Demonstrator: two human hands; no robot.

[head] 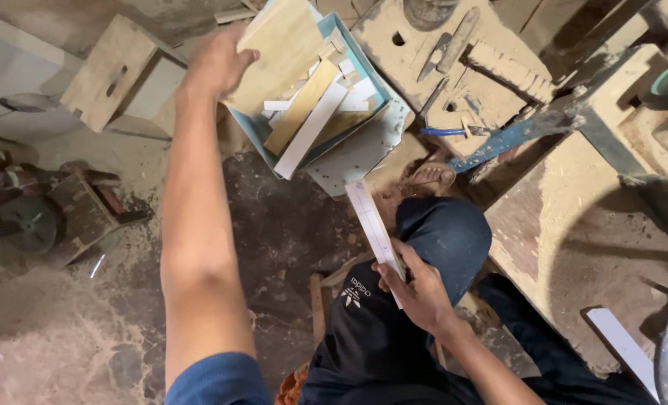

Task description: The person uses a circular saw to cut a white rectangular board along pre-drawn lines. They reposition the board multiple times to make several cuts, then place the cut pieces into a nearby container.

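Note:
My left hand (217, 61) reaches far forward and grips the edge of a pale plywood board (283, 41) that leans in a light-blue box (379, 94). The box holds several wood offcuts and white strips, one long white strip (311, 131) sticking out toward me. My right hand (416, 289) rests near my knee and holds a narrow white strip (371, 225) that points up and away from me. I sit with dark trousers over a sawdust-covered floor.
A wooden stool (112, 71) stands at the upper left. A workbench (461, 67) with tools, holes and a blue pen lies at the upper right. A sawdust-covered table (574, 247) sits to the right. Dark machine parts (30, 217) lie at the left. A sandalled foot (431, 176) shows near the box.

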